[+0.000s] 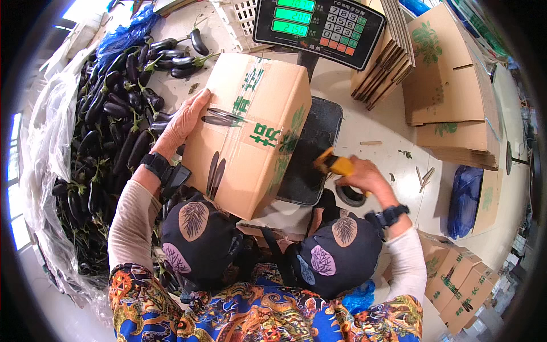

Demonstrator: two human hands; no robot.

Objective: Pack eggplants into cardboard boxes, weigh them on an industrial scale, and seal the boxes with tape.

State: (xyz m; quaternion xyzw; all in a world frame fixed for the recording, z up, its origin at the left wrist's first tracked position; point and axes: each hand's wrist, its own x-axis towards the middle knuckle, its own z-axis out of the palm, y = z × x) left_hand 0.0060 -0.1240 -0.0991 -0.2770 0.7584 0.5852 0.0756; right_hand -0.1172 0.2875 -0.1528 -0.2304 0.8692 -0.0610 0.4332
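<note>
A taped cardboard box [239, 141] with green printing and eggplant pictures stands tilted in front of me, partly over the dark platform of a scale [318, 132]. My left hand [188, 117] presses against its upper left side, fingers spread along the edge. To the right of the box, my right hand [363, 173] is closed on a yellow-handled tape dispenser [339, 164], slightly blurred. Below that hand, a dark round roll [350, 195] lies near my knee. The scale's display panel [318, 28], with lit green readouts and a keypad, is above the box.
A large heap of eggplants [115, 119] fills the left side, beside clear plastic sheeting [47, 141]. Folded cardboard cartons [448, 85] stand at the upper right. Lower right are taped boxes [457, 282] and a blue plastic bundle [465, 201]. A white crate [243, 21] is at the top.
</note>
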